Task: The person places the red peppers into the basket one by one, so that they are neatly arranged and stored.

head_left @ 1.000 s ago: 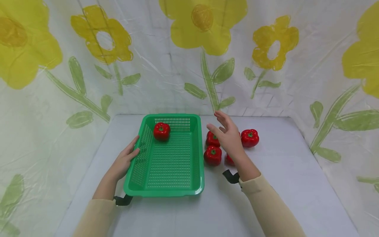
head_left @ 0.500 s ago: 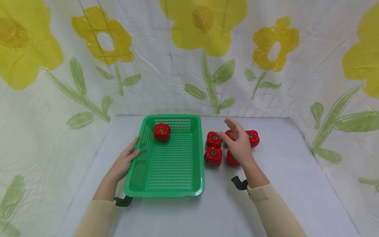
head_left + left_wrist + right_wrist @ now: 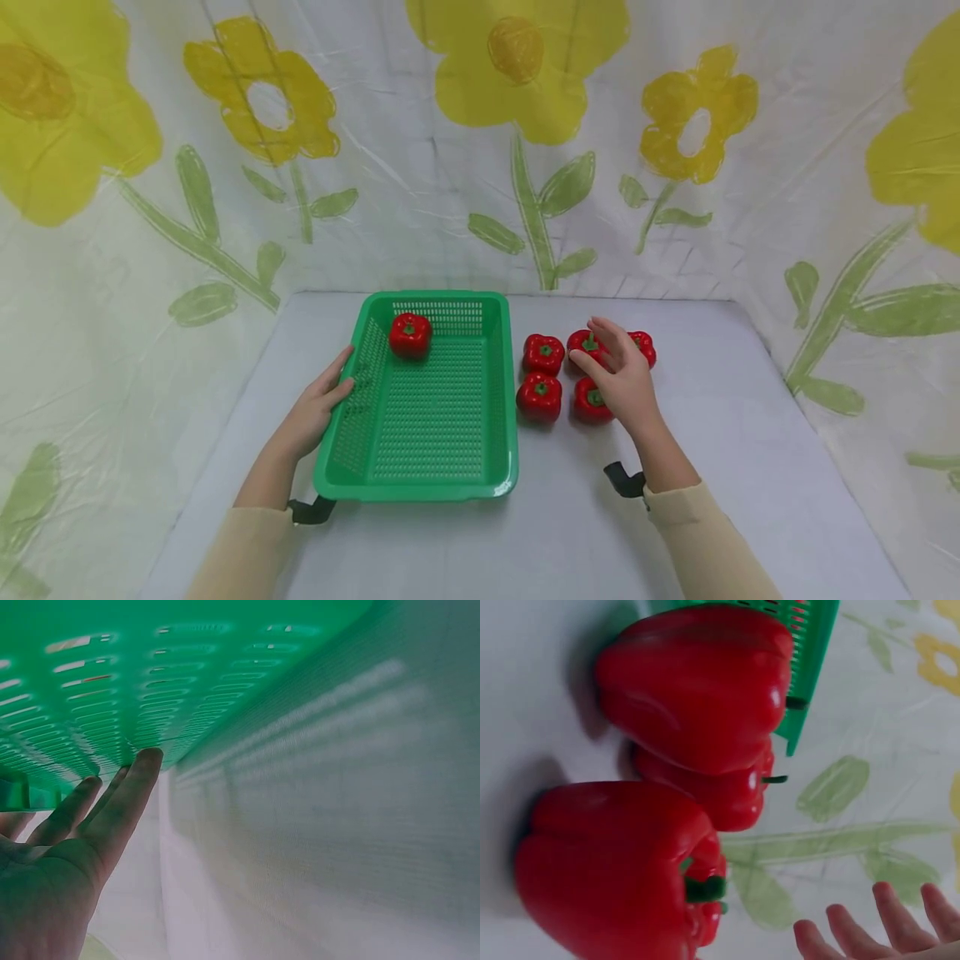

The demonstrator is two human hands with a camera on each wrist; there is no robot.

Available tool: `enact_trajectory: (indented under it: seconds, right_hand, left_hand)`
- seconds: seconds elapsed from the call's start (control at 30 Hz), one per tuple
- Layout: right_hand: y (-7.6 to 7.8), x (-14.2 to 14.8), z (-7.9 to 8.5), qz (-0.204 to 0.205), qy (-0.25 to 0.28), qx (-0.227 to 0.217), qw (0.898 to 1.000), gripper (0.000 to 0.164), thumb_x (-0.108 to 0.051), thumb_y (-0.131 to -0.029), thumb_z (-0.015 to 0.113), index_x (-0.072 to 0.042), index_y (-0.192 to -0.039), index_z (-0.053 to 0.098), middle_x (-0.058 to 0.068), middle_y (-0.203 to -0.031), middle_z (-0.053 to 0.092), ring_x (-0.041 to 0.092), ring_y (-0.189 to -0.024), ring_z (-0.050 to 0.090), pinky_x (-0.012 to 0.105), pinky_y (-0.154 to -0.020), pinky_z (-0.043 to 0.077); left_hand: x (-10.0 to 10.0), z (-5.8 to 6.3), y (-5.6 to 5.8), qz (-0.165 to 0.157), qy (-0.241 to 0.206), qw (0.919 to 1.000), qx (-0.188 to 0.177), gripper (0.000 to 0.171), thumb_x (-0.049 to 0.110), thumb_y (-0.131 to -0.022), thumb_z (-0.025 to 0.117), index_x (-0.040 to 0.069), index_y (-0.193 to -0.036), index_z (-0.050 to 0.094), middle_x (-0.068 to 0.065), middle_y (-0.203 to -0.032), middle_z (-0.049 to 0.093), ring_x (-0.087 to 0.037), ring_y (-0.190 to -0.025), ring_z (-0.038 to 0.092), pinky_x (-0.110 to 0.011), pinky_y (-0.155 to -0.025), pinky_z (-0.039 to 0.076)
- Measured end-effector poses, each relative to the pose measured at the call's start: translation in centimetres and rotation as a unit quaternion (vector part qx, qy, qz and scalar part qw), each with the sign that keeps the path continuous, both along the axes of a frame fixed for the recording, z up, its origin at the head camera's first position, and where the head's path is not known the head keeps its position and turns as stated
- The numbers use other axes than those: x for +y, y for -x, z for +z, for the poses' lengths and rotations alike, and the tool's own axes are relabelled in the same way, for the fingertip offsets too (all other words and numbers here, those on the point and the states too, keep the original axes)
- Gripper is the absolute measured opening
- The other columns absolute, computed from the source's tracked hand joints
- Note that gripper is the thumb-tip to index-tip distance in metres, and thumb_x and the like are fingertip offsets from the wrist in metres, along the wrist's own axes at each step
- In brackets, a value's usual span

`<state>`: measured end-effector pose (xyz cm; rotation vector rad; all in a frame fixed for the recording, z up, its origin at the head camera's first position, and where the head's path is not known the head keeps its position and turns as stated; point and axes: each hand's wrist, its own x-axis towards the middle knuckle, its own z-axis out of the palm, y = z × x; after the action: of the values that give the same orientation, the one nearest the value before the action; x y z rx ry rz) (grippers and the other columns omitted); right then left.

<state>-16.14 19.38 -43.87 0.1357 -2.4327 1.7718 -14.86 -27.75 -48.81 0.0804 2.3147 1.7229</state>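
Observation:
A green plastic basket (image 3: 427, 487) with slotted sides stands on the table. My left hand (image 3: 309, 412) holds its left side, the thumb at the rim and the other fingers (image 3: 127, 802) beneath the rim against the outer wall. One red bell pepper (image 3: 410, 336) sits in the basket's far left corner. To the right of the basket stand several more red bell peppers, among them a near left one (image 3: 539, 397) and a near right one (image 3: 590, 402). My right hand (image 3: 628, 379) hovers over the right-hand peppers with spread fingers, holding nothing, and partly covers a far right pepper (image 3: 643, 346).
The white tabletop (image 3: 720, 467) extends in front and to the right of the peppers. Behind it hangs a white curtain (image 3: 390, 233) with painted yellow flowers, which also runs along both sides. A black strap piece (image 3: 624, 479) juts out at the right wrist.
My right hand has moved right and slightly nearer, uncovering the middle peppers and passing over those on the right. The left hand, basket and peppers have stayed in place.

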Motion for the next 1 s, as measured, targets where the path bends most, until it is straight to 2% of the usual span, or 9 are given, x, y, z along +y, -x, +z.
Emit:
enact_trajectory:
  seconds: [0.27, 0.67, 0.8, 1.0]
  right_hand:
    - [-0.5, 1.3, -1.6, -0.019, -0.016, -0.010, 1.000, 0.069, -0.041, -0.091, 0.075, -0.024, -0.151, 0.044, 0.008, -0.153, 0.050, 0.030, -0.144, 0.044, 0.053, -0.114, 0.040]
    - [-1.8, 2.9, -3.2, -0.018, -0.024, -0.021, 0.999, 0.071, -0.029, -0.091, 0.077, -0.015, -0.152, 0.042, 0.011, -0.154, 0.048, 0.034, -0.142, 0.044, 0.056, -0.113, 0.039]
    - [-2.0, 3.2, -3.9, -0.019, -0.029, -0.026, 0.999, 0.072, -0.030, -0.091, 0.077, -0.013, -0.152, 0.043, 0.013, -0.153, 0.048, 0.036, -0.142, 0.044, 0.060, -0.113, 0.038]
    - [-2.4, 3.7, -4.9, -0.024, -0.037, -0.040, 0.998, 0.072, -0.029, -0.090, 0.078, -0.013, -0.151, 0.044, 0.013, -0.154, 0.047, 0.034, -0.145, 0.041, 0.062, -0.112, 0.039]
  left_hand:
    - [0.0, -0.1, -0.1, 0.000, -0.002, 1.0000, 0.003, 0.060, 0.033, -0.110, 0.039, 0.036, -0.163, 0.010, -0.006, -0.170, 0.008, -0.039, -0.155, 0.013, -0.062, -0.116, 0.030]
    - [-0.2, 0.0, -0.1, -0.001, 0.003, 1.0000, 0.006, 0.060, 0.033, -0.110, 0.039, 0.038, -0.162, 0.011, -0.005, -0.170, 0.008, -0.039, -0.155, 0.009, -0.065, -0.118, 0.025]
    - [-0.2, 0.0, -0.1, -0.002, 0.002, 1.0000, 0.006, 0.059, 0.034, -0.110, 0.039, 0.039, -0.162, 0.011, -0.005, -0.170, 0.007, -0.040, -0.155, 0.011, -0.064, -0.116, 0.027]
    - [0.0, 0.0, -0.1, -0.003, -0.001, 1.0000, 0.007, 0.059, 0.033, -0.110, 0.039, 0.037, -0.163, 0.011, -0.005, -0.170, 0.007, -0.038, -0.155, 0.009, -0.064, -0.117, 0.026]
